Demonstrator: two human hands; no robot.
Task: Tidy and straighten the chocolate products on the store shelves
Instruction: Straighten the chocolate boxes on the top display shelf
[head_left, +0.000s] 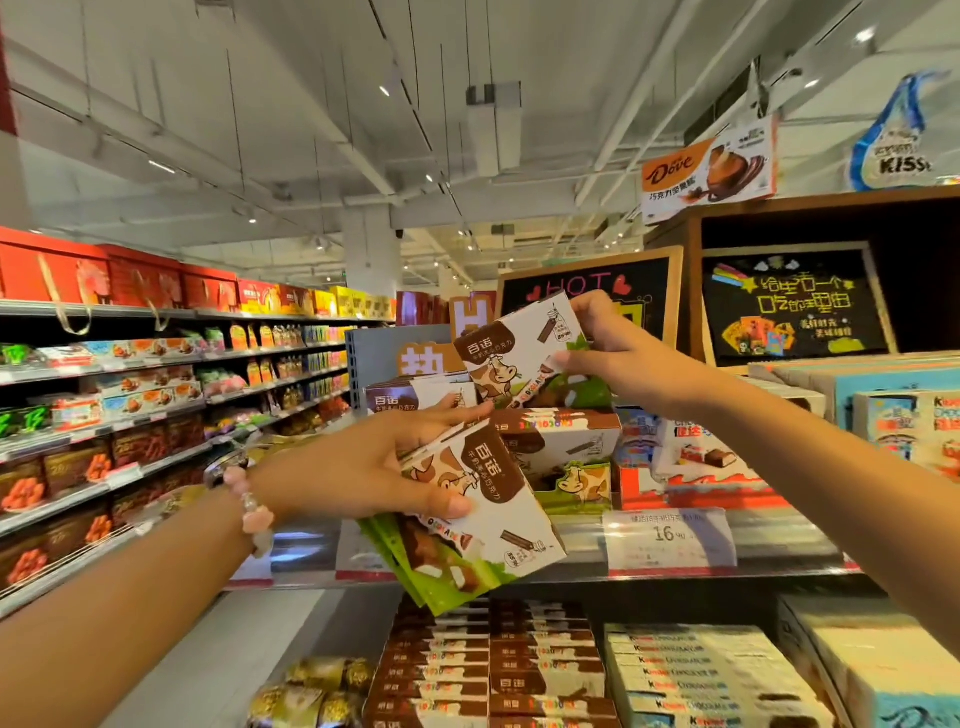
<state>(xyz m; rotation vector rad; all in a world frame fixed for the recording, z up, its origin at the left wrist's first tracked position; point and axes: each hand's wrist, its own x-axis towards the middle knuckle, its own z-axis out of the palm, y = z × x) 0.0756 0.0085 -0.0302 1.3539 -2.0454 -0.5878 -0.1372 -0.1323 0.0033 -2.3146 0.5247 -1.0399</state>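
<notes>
Cardboard, thin and printed with a cartoon cow, makes up the chocolate boxes in play. The left hand (395, 467) pinches a fanned stack of cow-print chocolate boxes (467, 525), thumb across the top face and fingers behind, held in the air before the shelf edge (571, 551). The right hand (608, 348) grips a single cow-print box (519, 358) by its right end, tilted, above the open display carton (561, 447) on the shelf. Such boxes should be light and fairly stiff, though the corners would crush under a hard squeeze, and the glossy faces probably let a fanned stack slide apart. Best hold is across the flat faces near the middle, squaring the long edges first. How many boxes sit in the left stack is hard to tell; at least four edges show.
</notes>
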